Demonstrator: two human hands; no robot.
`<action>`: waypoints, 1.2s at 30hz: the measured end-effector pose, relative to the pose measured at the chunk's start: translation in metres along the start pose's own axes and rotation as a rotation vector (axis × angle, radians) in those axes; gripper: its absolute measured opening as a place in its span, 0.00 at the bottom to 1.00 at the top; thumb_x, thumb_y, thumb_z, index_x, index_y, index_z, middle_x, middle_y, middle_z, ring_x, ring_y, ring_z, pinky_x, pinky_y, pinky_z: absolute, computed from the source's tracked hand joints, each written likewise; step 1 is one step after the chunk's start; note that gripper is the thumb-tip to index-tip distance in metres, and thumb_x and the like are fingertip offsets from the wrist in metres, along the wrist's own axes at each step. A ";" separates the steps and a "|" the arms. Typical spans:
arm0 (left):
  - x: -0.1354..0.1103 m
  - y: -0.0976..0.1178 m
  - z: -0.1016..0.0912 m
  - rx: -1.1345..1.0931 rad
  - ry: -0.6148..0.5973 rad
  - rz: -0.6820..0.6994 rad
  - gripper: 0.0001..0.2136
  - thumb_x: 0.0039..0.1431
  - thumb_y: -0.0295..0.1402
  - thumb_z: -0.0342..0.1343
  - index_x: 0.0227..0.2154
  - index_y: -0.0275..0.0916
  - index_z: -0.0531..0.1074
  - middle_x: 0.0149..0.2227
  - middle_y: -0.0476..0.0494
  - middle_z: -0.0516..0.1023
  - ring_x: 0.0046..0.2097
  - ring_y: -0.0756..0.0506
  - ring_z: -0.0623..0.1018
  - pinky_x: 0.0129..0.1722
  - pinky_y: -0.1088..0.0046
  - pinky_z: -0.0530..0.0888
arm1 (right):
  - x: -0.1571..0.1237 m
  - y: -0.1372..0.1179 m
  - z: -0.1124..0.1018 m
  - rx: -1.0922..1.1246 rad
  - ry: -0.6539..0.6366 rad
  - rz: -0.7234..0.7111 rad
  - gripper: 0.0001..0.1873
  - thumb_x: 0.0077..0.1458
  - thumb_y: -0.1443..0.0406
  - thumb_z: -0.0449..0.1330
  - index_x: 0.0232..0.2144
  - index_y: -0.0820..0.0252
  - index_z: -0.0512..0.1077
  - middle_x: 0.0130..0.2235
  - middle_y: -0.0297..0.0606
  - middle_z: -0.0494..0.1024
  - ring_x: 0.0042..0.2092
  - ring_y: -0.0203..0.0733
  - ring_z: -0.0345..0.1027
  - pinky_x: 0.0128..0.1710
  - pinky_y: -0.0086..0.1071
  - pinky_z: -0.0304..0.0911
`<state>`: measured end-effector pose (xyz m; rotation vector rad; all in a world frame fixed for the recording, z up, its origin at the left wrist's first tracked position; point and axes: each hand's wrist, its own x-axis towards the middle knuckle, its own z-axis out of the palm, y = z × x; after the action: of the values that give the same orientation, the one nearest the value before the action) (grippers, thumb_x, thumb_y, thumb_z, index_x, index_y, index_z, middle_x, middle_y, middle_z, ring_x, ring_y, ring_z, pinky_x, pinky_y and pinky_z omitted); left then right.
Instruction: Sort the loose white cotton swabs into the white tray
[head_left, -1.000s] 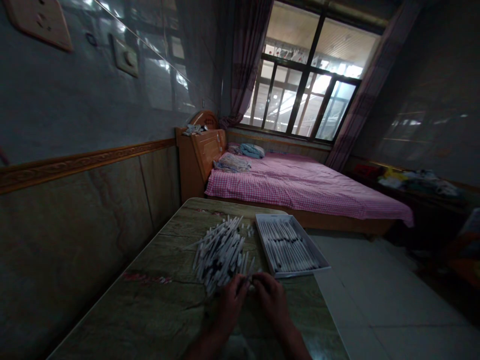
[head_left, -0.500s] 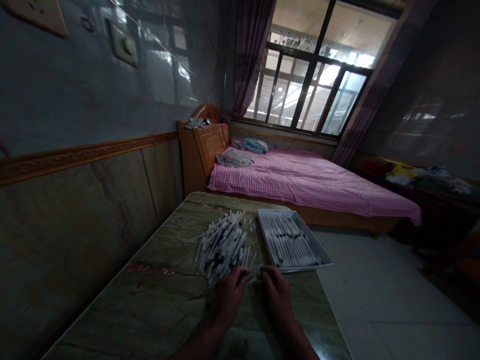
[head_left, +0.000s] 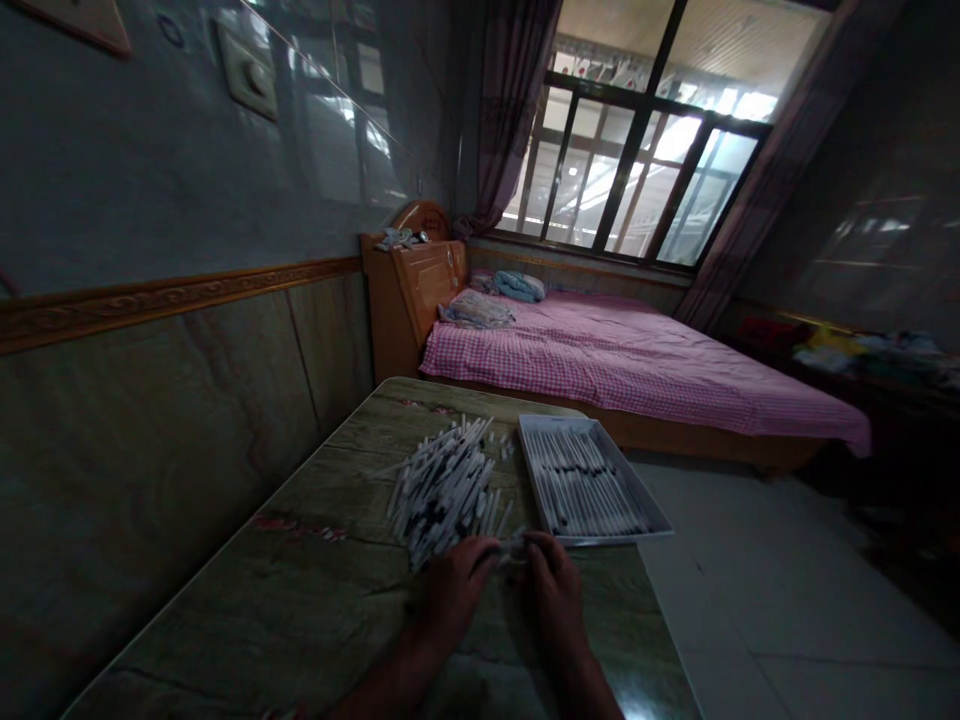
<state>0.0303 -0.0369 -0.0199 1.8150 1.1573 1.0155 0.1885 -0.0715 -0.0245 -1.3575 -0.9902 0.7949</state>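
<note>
A loose pile of slim white pen-like sticks [head_left: 442, 490], some with black parts, lies on the table. To its right is a shallow white box [head_left: 646, 518] with similar sticks laid side by side in two rows. My left hand [head_left: 459, 575] is at the pile's near edge, fingers pinched. Close by on the right, my right hand [head_left: 551, 575] is also pinched, near the box's front left corner. Between the fingertips of both hands is a short pale piece of a pen-like stick [head_left: 512, 547], dim and blurred. Small white pieces [head_left: 504, 447] lie between pile and box.
The table [head_left: 315, 610] has a wood-grain top, with a tiled wall [head_left: 247, 390] along its left side. Beyond the far edge stands a bed [head_left: 600, 365] with a pink checked cover. Tiled floor [head_left: 742, 560] lies to the right.
The camera view has shifted slightly. Both hands stay pinched together in nearly the same spot, with the pale piece between them; the pile and box look unchanged.
</note>
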 end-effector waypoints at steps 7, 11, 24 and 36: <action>-0.001 0.000 -0.001 0.057 -0.039 0.014 0.10 0.58 0.33 0.53 0.38 0.47 0.80 0.40 0.47 0.84 0.44 0.44 0.80 0.47 0.69 0.74 | 0.001 0.003 -0.005 -0.028 -0.021 -0.018 0.18 0.52 0.52 0.60 0.37 0.60 0.75 0.30 0.37 0.77 0.28 0.39 0.70 0.28 0.30 0.68; -0.002 0.001 -0.001 0.058 -0.039 0.032 0.10 0.59 0.34 0.54 0.38 0.47 0.80 0.40 0.47 0.84 0.44 0.44 0.80 0.47 0.69 0.74 | 0.001 0.003 -0.006 -0.065 0.001 -0.066 0.17 0.52 0.53 0.60 0.36 0.60 0.76 0.30 0.37 0.78 0.28 0.39 0.70 0.28 0.30 0.68; -0.002 0.001 -0.002 0.006 -0.026 0.013 0.11 0.58 0.32 0.54 0.38 0.48 0.80 0.40 0.47 0.84 0.43 0.43 0.81 0.47 0.69 0.74 | 0.000 0.001 -0.006 -0.072 -0.023 -0.084 0.16 0.53 0.54 0.60 0.37 0.60 0.77 0.34 0.39 0.80 0.31 0.41 0.73 0.31 0.31 0.69; -0.001 0.001 -0.002 0.022 -0.035 -0.003 0.11 0.57 0.32 0.54 0.38 0.47 0.80 0.40 0.47 0.84 0.43 0.44 0.81 0.47 0.70 0.74 | -0.001 -0.001 -0.008 -0.034 -0.018 -0.029 0.16 0.52 0.54 0.58 0.36 0.59 0.75 0.29 0.36 0.78 0.27 0.40 0.70 0.27 0.31 0.67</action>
<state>0.0286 -0.0379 -0.0183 1.8403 1.1542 0.9695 0.1954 -0.0762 -0.0234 -1.3646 -1.0389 0.7727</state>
